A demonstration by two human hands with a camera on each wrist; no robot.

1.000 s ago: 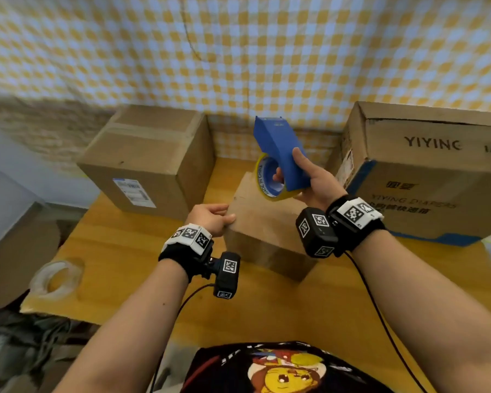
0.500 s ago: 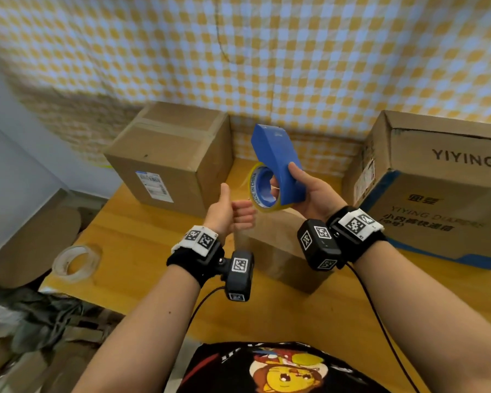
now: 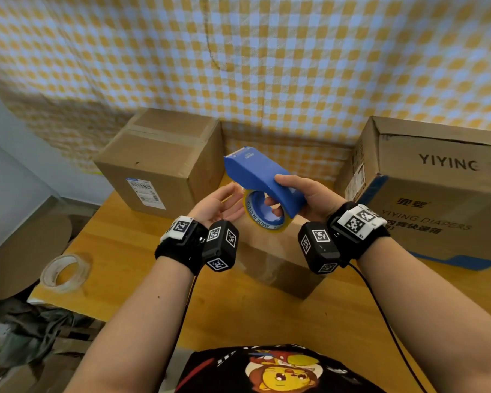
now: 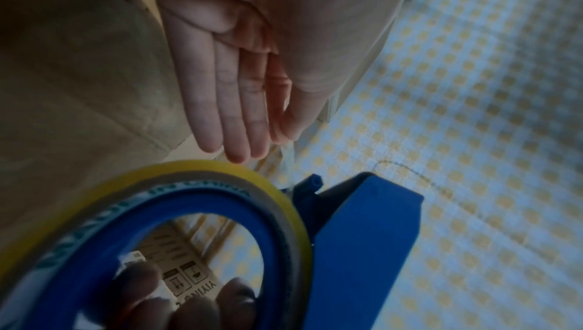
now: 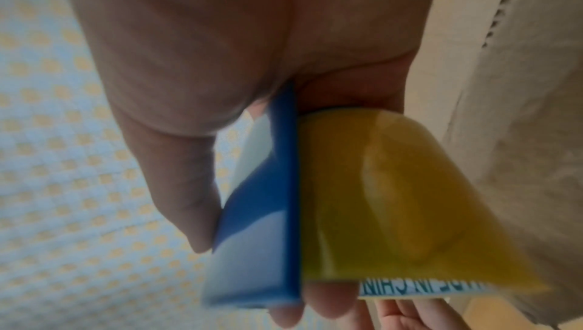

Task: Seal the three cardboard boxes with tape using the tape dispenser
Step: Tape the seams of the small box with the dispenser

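Right hand [image 3: 309, 199] clamped on the blue tape dispenser [image 3: 262, 180], now tipped nearly level above the small box [image 3: 278, 262], while the left hand [image 3: 219, 204], fingers [image 4: 235, 110] newly straightened beside the tape roll [image 3: 262, 212], presumably seeks the tape's free end.

Wooden table [image 3: 142, 282] bears three cardboard boxes [image 3: 165, 165], tape roll [image 3: 65, 269].
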